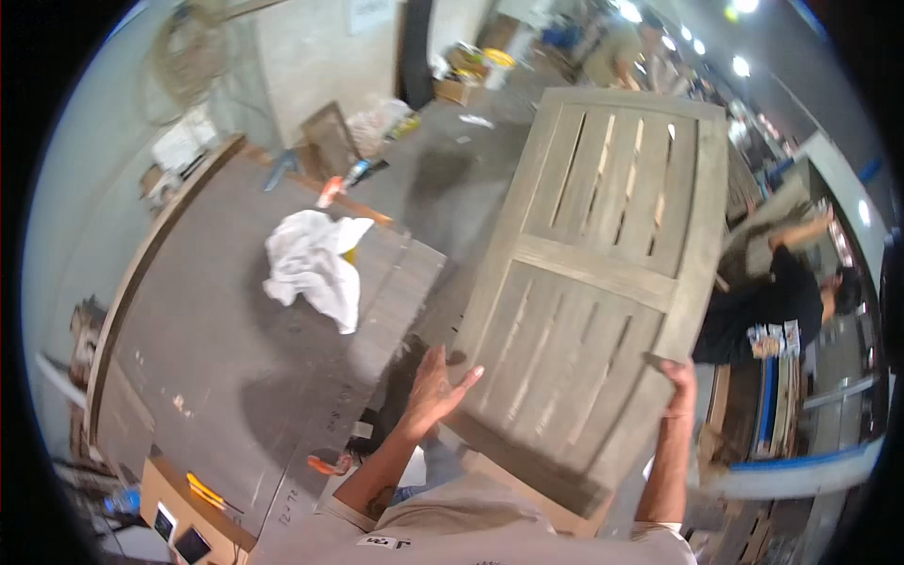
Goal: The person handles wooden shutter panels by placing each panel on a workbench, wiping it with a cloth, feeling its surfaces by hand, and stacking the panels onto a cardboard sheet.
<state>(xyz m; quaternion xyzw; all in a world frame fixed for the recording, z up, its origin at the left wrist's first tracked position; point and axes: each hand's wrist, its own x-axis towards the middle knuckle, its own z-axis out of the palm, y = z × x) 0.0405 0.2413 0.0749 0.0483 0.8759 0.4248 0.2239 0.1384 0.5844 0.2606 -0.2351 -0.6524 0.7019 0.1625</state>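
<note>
A large grey-brown slatted wooden panel (595, 273), framed like a door with a crossbar in the middle, is held tilted in front of my body. On its left edge, my left hand (439, 388) grips near the lower corner, thumb along the face and fingers partly hidden. My right hand (679, 386) is closed round the opposite edge at about the same height, with its fingertips on the face. Narrow gaps between the slats let light through. The panel's near end is close to my shirt.
To the left stands a brown worktable (217, 311) with a crumpled white cloth (315, 264) on it. An orange-handled tool (329, 464) lies by its near edge, beyond a yellow cutter (205, 491). On the right, a person in black (777, 306) works nearby; another person (617, 58) is farther off.
</note>
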